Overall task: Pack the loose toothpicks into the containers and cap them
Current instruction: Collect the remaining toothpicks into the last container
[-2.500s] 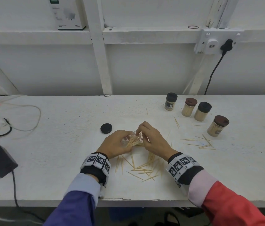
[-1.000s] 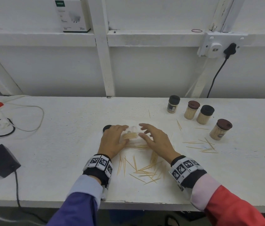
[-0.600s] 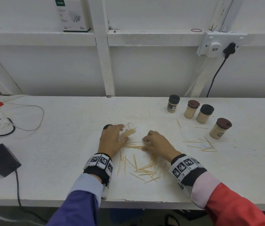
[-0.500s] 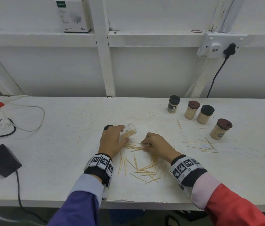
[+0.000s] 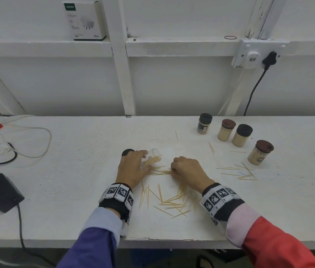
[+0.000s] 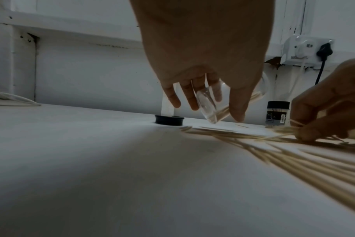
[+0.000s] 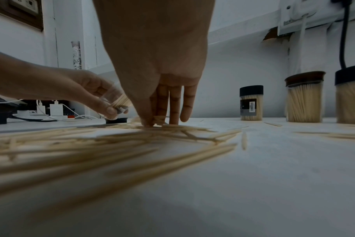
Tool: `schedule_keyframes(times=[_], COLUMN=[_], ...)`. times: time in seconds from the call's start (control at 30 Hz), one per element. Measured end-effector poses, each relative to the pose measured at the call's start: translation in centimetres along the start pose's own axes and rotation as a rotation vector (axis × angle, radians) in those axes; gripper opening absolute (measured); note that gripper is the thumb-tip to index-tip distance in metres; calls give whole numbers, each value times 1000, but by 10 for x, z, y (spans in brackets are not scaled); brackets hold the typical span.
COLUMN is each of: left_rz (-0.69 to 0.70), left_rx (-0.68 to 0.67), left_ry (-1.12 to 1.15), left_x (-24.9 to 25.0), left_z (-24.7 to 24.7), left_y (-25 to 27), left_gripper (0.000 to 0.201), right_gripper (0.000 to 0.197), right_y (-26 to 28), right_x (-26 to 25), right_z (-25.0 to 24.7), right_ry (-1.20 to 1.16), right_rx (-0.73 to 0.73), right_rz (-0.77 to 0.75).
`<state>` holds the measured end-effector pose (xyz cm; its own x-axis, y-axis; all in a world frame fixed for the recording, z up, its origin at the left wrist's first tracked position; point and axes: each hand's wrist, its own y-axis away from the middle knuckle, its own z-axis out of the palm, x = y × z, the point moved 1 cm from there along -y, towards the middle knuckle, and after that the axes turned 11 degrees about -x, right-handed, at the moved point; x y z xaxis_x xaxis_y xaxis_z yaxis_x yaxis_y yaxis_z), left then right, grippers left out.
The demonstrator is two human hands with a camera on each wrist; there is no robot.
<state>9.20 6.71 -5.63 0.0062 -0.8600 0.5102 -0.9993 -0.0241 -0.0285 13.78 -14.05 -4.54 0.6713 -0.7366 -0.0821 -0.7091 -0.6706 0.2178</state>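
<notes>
Gathering loose toothpicks for the tilted clear container
Left hand (image 5: 133,167) is gripping the container (image 5: 153,154), mouth facing right; right hand (image 5: 186,168) is pinching toothpicks (image 5: 160,171) lying crosswise on the tabletop (image 5: 75,171) just beside it

Your clear container (image 5: 153,154) is uncapped and tilted, mouth toward the right, with a small bundle of toothpicks poking out of it. Its black cap (image 5: 127,152) lies flat on the table just to its left. Loose toothpicks (image 5: 169,202) lie scattered in front of you and to the right. Four capped, filled containers (image 5: 242,135) stand upright at the right rear.
</notes>
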Motion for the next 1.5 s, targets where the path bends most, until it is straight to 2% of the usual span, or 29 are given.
schedule_keyframes(times=[0.13, 0.27, 0.4, 0.6, 0.73, 0.83, 0.97, 1.03, 1.17, 1.23, 1.33, 1.4, 1.47, 1.5], left_rz=[-2, -14, 28, 171, 194, 215, 190, 178, 169, 158, 152, 103, 40, 18], left_rx=[-11, -12, -20, -150, -182, -213, -234, -242, -271, -274, -239, -178, -109, -81], left_ry=[-22, -46, -16, 64, 71, 84, 96, 100, 95, 101, 87, 72, 49, 38], left_x=[-1, -2, -1, 5, 11, 15, 15, 15, 18, 17, 18, 20, 21, 21], left_z=[1, 0, 1, 6, 12, 13, 12, 12, 13, 13, 12, 8, 5, 3], left_y=[-1, -2, -1, 1, 1, 1, 2, 2, 1, 1, 2, 2, 2, 2], left_gripper=[50, 51, 51, 60, 63, 76, 77, 73, 60, 60, 63, 61, 59, 58], right_gripper=[23, 18, 11, 7, 23, 39, 64, 73, 91, 92, 75, 66, 61, 57], right_y=[0, 0, 0, -1, -1, -3, -4, -3, 5, 7, 8, 6, 3, 2], right_x=[2, 3, 2, -1, 1, 1, 3, 1, -7, -8, -5, -1, 2, 3], right_z=[1, -2, -1, -1, 0, 4, 6, 4, -2, -6, -5, -4, -2, 0], right_ry=[-112, -226, -311, -275, -293, -281, -301, -337, -495, -524, -505, -501, -497, -476], right_rx=[103, 258, 433, 582, 592, 527, 462, 400, 187, 214, 419, 527, 532, 486], right_rz=[57, 113, 48, -91, -95, -126, -141, -153, -206, -231, -243, -173, -79, -21])
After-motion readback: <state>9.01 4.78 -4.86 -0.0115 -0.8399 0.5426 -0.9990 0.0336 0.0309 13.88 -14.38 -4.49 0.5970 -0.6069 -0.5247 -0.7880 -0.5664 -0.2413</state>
